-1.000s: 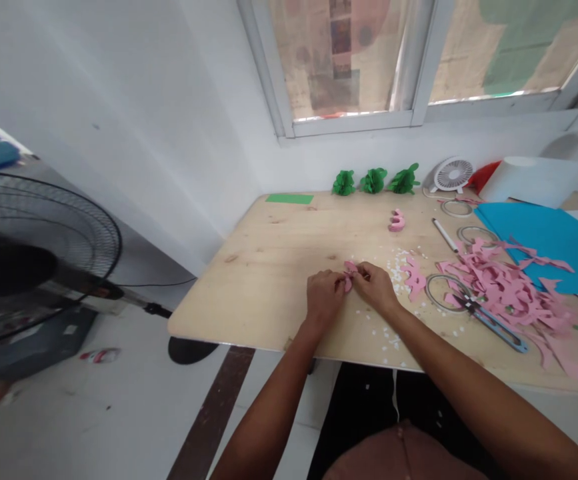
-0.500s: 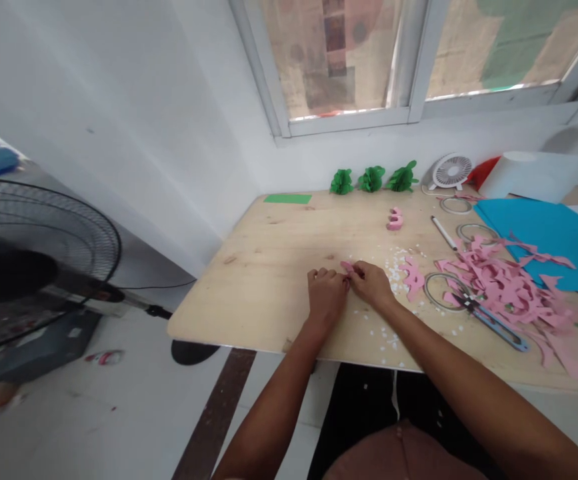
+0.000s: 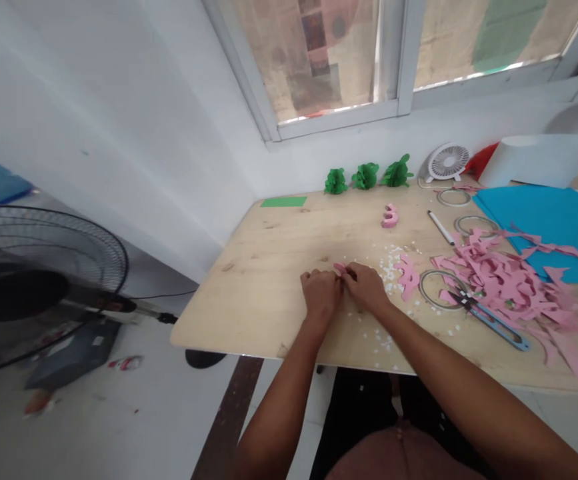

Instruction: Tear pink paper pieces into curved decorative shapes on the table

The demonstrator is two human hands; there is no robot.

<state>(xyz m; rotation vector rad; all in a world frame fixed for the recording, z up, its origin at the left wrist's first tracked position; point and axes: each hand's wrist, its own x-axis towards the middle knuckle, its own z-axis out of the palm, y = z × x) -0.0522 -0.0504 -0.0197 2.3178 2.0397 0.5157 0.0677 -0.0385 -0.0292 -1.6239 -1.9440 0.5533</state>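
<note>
Between my two hands is a small pink paper piece [image 3: 339,267], mostly covered by fingers. My left hand [image 3: 321,291] is curled with its fingertips against the piece. From the other side my right hand [image 3: 363,285] pinches it. Both hands rest close together over the wooden table [image 3: 249,293]. Just right of my right hand lies a wavy pink paper cutout [image 3: 409,277] among white paper bits [image 3: 391,261]. A folded pink paper shape [image 3: 389,217] stands farther back.
Pink scraps [image 3: 506,283], blue-handled scissors [image 3: 499,325], tape rolls [image 3: 423,290], a marker [image 3: 441,227] and blue sheets [image 3: 559,220] crowd the right side. Green paper shapes [image 3: 367,176] and a small fan [image 3: 447,162] line the wall. A standing fan [image 3: 43,287] is at left.
The view has shifted slightly. My hands stay together on the pink piece, and less of it shows above my fingers now.
</note>
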